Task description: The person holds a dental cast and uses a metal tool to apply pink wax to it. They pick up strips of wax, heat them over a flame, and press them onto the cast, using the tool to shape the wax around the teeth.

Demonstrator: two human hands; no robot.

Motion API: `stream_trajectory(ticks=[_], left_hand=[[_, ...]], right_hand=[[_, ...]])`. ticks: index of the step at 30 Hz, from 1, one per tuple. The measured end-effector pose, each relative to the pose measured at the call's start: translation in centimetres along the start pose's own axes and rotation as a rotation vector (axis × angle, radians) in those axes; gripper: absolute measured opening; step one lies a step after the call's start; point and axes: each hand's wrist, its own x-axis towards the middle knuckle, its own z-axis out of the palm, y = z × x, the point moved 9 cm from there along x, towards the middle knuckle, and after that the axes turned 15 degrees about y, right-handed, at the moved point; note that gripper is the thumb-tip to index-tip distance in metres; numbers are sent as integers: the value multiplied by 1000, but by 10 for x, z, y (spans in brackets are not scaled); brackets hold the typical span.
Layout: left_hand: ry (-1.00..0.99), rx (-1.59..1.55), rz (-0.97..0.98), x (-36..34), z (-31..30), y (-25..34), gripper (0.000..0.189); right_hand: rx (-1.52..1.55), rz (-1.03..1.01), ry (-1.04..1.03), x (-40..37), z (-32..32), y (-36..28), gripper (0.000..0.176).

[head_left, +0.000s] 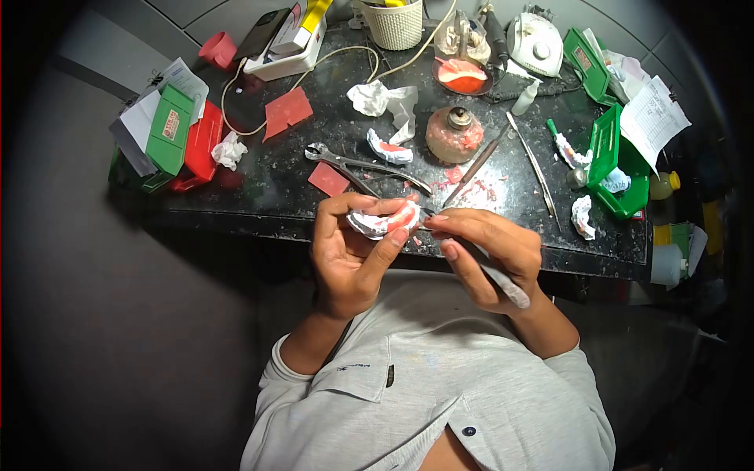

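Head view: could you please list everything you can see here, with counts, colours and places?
workbench: one, black speckled, across the middle
dental cast: one, white with pink wax, in the left hand
metal instrument: one, grey, in the right hand, tip at the cast
pliers: one, steel, bench centre
spirit lamp: one, pinkish with metal cap, right of the pliers
second cast: one, white and pink, just behind the pliers
wax sheets: two, pink, left of centre
basket: one, white, back edge
boxes: several, green, left and right ends
left hand: grip closed on the dental cast
right hand: grip closed on the metal instrument
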Motion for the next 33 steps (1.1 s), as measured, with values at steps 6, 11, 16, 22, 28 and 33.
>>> stream_trajectory(ticks=[6, 11, 16, 22, 28, 33], left_hand=[[12, 81, 169, -2, -2, 9, 43], [-15, 102, 296, -6, 4, 19, 41], [-46, 131, 376, -8, 7, 21, 42], [-8, 175, 398, -9, 10, 25, 40], [-11, 174, 413, -9, 10, 24, 40], [32, 146, 338, -9, 7, 24, 41]], right_hand=[[-33, -111, 5, -3, 2, -9, 31], [3, -143, 34, -3, 1, -11, 35], [17, -162, 9, -8, 7, -11, 30], [-4, -118, -37, -10, 11, -11, 23], [-14, -123, -44, -10, 12, -13, 23], [-30, -148, -44, -11, 11, -12, 22]])
